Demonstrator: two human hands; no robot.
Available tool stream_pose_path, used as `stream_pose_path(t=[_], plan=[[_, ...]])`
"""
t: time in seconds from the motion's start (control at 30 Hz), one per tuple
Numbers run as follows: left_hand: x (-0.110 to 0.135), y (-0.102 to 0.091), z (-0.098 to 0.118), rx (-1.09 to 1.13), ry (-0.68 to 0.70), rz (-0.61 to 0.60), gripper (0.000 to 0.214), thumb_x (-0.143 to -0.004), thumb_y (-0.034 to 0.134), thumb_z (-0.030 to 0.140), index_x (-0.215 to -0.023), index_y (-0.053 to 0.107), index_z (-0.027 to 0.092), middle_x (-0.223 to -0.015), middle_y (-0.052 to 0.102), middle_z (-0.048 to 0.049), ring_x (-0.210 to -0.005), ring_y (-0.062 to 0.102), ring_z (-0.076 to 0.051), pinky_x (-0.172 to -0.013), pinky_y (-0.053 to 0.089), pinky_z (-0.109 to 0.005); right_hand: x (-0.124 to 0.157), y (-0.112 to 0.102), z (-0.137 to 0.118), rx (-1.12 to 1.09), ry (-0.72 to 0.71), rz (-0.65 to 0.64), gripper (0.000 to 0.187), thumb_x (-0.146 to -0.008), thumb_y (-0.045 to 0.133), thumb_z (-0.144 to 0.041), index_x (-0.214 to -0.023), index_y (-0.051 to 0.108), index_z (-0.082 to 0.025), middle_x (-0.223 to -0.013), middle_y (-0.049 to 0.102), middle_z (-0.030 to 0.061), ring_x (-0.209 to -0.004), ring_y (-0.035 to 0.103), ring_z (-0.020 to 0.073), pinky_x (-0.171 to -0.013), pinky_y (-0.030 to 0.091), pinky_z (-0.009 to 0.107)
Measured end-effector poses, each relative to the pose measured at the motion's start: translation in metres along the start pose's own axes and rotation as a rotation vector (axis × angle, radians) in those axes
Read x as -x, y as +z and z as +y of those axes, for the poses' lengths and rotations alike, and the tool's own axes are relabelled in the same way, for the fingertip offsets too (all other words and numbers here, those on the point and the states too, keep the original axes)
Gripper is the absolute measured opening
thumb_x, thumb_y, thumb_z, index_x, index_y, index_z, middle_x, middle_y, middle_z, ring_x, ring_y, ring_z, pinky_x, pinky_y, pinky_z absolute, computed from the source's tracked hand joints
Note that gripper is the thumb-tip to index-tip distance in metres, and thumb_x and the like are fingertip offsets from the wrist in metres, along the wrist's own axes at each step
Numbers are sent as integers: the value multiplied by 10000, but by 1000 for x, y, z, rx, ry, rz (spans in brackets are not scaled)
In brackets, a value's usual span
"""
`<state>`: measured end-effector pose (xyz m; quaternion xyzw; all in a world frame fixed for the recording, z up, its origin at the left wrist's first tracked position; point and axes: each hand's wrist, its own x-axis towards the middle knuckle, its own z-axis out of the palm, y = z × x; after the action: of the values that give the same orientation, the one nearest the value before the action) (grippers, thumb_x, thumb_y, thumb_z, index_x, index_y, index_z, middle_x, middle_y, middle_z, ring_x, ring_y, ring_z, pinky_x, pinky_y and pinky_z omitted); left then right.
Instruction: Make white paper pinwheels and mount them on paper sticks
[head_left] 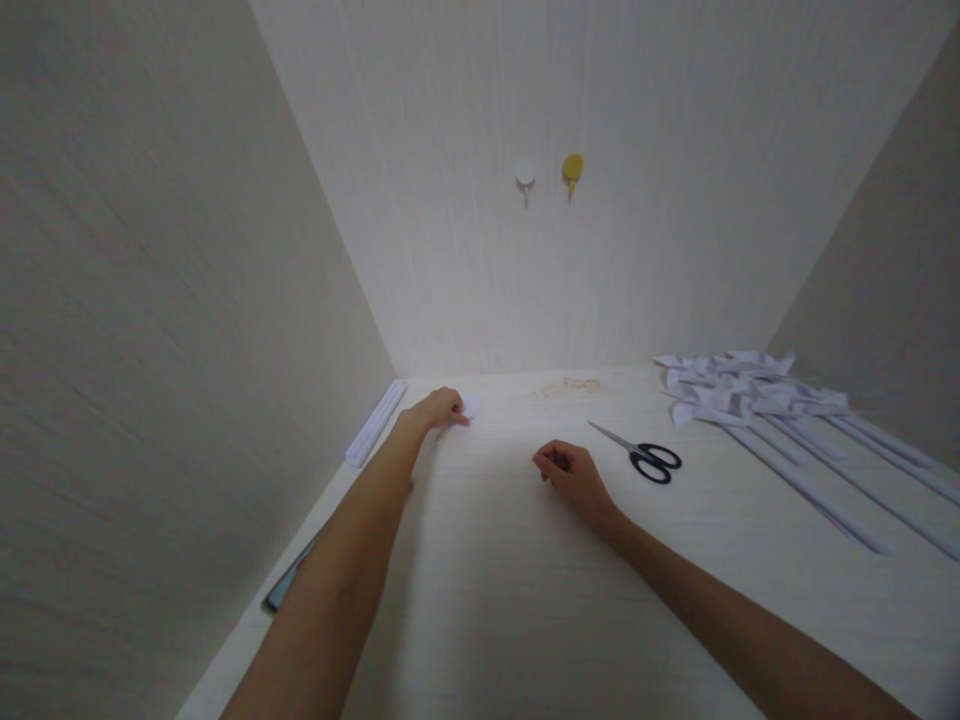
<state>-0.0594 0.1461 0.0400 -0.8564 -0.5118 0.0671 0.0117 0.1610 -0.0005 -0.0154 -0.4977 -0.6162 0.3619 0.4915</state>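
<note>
My left hand (442,407) is at the far left of the white tabletop, its thumb and fingers closed on a small piece of white paper (471,405). Most of that paper is hidden behind the fingers. Nearer the middle, my right hand (566,470) rests low over the table with its fingers curled together in a pinch. Whether anything lies between those fingertips is too small to see. Scissors (641,456) with black handles lie just right of this hand, blades pointing to the back left.
Several white paper pinwheels (724,395) on rolled paper sticks (817,490) lie at the right. White paper sticks (377,422) lie along the left wall. A phone-like device (283,585) is partly under my left forearm. Two hooks, white (526,175) and yellow (573,168), hang on the back wall.
</note>
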Motion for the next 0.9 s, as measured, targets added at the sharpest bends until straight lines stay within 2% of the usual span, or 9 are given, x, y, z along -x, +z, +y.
stream_pose_path(t=[0.13,0.27,0.4,0.5,0.67,0.73,0.77,0.83,0.9], plan=[[2,-2,5,-11,-51,8,176,-772,473,251,-815,603,140,-854,618,-84,-804,556,-168,-672,393,-252,0,0,1,1,-14,1,137,-694,489,-251,-606,526,-153,-482,485,-23,-431,413,84,-430,304,206],[5,0,14,-36,-138,21,277,-806,457,292,-1029,507,135,-1023,538,-82,-877,535,-172,-740,447,-358,0,0,-1,6,-20,3,140,-695,485,-247,-599,526,-154,-480,485,-24,-432,414,84,-432,304,205],[13,-5,24,-63,-220,123,213,-830,394,195,-940,546,95,-944,571,-129,-870,553,-201,-729,440,-354,0,1,-2,-6,-9,9,136,-693,485,-250,-602,527,-157,-477,485,-27,-427,419,87,-424,301,205],[23,-21,31,-80,-268,259,224,-827,349,144,-923,546,94,-918,584,-161,-883,555,-220,-720,420,-336,0,1,-1,-29,-17,12,132,-682,494,-246,-586,522,-160,-470,481,-29,-427,423,89,-427,306,208],[47,-61,50,-52,-324,519,265,-845,315,245,-887,533,102,-834,601,-143,-803,561,-212,-664,408,-322,0,0,1,-54,-23,26,146,-681,499,-261,-574,511,-161,-470,467,-27,-430,422,92,-432,320,214],[58,-69,62,248,-286,782,224,-797,418,296,-697,536,134,-682,597,-75,-673,560,-172,-607,405,-280,0,1,1,-87,-28,38,143,-698,482,-284,-632,509,-161,-508,485,-19,-447,439,96,-436,337,216],[64,-69,69,430,-265,859,219,-762,469,303,-613,509,148,-615,575,-43,-619,550,-151,-576,402,-259,0,1,1,-121,-36,49,139,-707,473,-295,-688,504,-161,-536,501,-15,-461,453,99,-443,351,217],[76,-61,84,838,-270,883,255,-696,537,308,-511,434,166,-478,491,12,-494,507,-117,-486,389,-222,1,3,0,-206,-52,78,184,-715,467,-304,-835,466,-165,-609,539,-5,-497,486,108,-463,378,222],[86,-42,101,1171,-254,826,286,-645,576,327,-480,400,173,-431,420,48,-435,464,-91,-450,394,-206,3,5,-1,-271,-59,121,317,-704,482,-288,-983,386,-171,-687,566,5,-537,519,117,-485,399,226]])
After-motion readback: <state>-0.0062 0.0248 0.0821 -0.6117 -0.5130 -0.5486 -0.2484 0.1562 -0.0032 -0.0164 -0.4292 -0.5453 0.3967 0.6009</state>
